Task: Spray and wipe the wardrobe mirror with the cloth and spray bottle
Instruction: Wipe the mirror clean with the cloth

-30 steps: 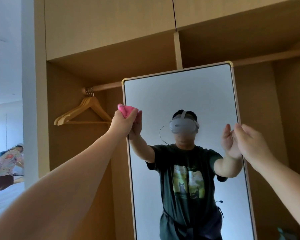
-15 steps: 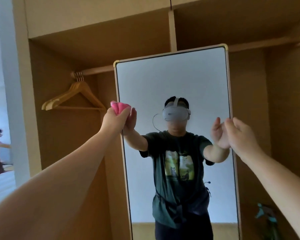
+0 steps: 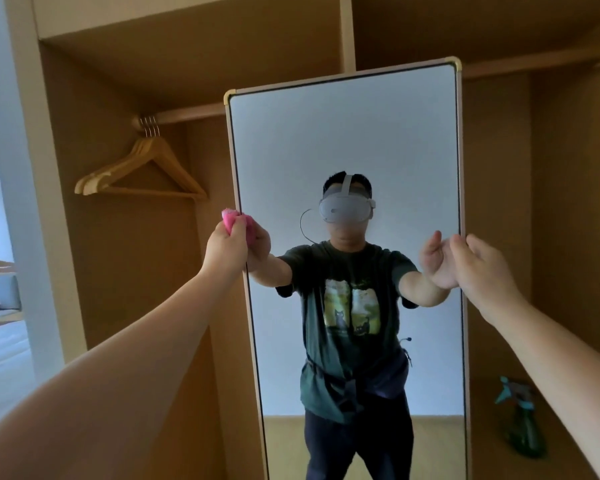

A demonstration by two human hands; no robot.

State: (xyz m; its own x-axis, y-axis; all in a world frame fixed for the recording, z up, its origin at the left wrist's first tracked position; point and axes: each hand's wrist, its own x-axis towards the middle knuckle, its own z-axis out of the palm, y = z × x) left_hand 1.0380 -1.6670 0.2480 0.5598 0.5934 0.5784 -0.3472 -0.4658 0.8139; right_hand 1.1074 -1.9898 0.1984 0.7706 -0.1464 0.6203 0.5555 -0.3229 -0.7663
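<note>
Left hand (image 3: 227,249) grips the bunched pink cloth (image 3: 234,220) at the mirror (image 3: 343,140)'s near edge. Right hand (image 3: 482,268), fingers loose and empty, touches the opposite edge. Hard wiping on 1 side could swing the mirror. The spray bottle (image 3: 522,424) stands well below the right hand.

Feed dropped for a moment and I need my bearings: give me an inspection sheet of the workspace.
Surface: mirror upright in the open wardrobe; no wet patches that I can make out on the glass.
Job's things: pink cloth bunched at the mirror's left edge; spray bottle on the wardrobe floor right of the mirror, no hand on it.
Clutter: wooden hangers on the rail, left of the mirror.
Grippers: left hand grips the cloth; right hand open, fingers at the mirror's right edge.
Cables: thin lead, seen only in the reflection.
Surroundings: bed past the wardrobe's left side.
</note>
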